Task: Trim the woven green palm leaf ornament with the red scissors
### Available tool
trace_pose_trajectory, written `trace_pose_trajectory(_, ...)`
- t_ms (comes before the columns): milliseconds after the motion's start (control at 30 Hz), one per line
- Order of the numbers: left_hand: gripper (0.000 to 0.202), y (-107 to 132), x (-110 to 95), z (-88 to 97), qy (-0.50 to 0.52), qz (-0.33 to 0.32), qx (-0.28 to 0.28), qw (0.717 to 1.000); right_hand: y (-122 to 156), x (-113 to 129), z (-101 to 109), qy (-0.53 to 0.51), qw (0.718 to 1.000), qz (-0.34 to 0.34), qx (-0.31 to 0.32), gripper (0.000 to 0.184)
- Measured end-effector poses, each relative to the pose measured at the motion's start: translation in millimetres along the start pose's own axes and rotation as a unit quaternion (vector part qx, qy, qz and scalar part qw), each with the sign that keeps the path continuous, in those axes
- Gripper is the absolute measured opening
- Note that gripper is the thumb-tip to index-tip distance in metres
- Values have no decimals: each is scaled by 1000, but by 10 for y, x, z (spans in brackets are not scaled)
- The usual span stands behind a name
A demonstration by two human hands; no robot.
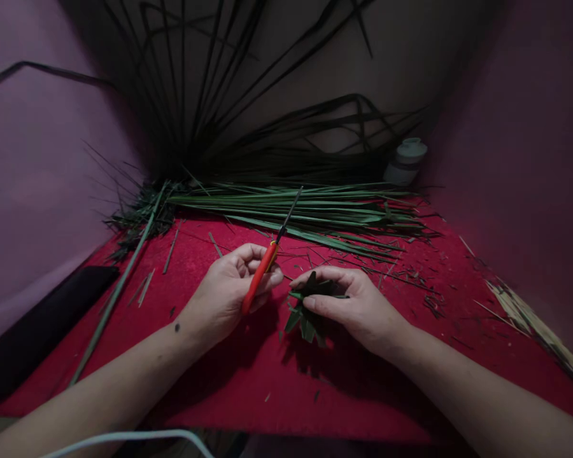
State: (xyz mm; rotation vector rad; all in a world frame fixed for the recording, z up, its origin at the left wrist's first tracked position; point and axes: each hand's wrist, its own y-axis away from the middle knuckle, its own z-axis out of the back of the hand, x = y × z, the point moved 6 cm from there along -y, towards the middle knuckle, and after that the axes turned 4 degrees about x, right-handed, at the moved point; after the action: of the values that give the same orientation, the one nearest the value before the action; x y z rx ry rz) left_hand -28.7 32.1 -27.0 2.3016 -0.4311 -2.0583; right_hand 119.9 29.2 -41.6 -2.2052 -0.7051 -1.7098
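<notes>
In the middle of the head view, my left hand (232,283) is closed around scissors (261,273) with orange-red handles. Their dark blades look shut and point up and away from me. To the right, my right hand (351,302) pinches a small dark green folded leaf piece (307,321) between thumb and fingers. Several pointed leaf tips spread out from it, and part of it is hidden behind the fingers. The scissors and the leaf piece are apart, both held just above the red cloth (229,388).
Long green leaf strips (286,207) lie across the back, with a bushy bundle (146,213) and a long stalk (119,289) at left. A white container (405,162) stands back right. Pale sticks (537,327) lie at right, a black object (48,324) at left. Scraps litter the cloth.
</notes>
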Motion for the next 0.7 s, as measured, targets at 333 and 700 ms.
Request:
trace_pose_trajectory(333,32,-49,-11,51,-1,-11,5,1000,-60,-54,103,-135,991,15,-17,25)
trace_pose_trajectory(700,35,-39,-70,133,-124,2,-34,992,-107,-17,154,-247,969,-12,-8,28)
